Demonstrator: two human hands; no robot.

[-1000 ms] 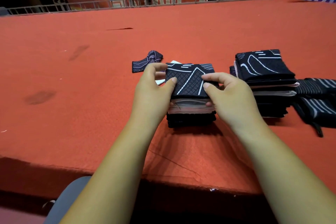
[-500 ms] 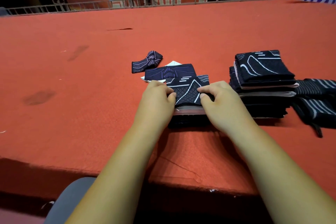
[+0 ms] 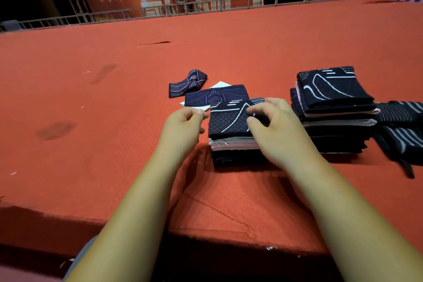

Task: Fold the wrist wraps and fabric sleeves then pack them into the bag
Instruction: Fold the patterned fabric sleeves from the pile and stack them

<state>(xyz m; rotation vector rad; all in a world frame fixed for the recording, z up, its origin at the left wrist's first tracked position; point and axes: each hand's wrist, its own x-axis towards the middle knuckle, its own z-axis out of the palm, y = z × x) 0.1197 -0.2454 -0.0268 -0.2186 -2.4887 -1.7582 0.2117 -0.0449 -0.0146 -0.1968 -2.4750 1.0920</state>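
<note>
Left hand and right hand eased off the near stack, loosely curled, empty, so bagging looked next.

Left hand off stack: one second ago it clamped stack's left side, now sits just left of it, fingers loosely curled, holding nothing. Right hand grip on right side released too; curled fingers hover over right part of top folded piece. Stack's upper layers, earlier lifted between hands, now lie flat, lower on red platform. Flat navy piece behind stack, hidden one second ago, uncovered.
</note>
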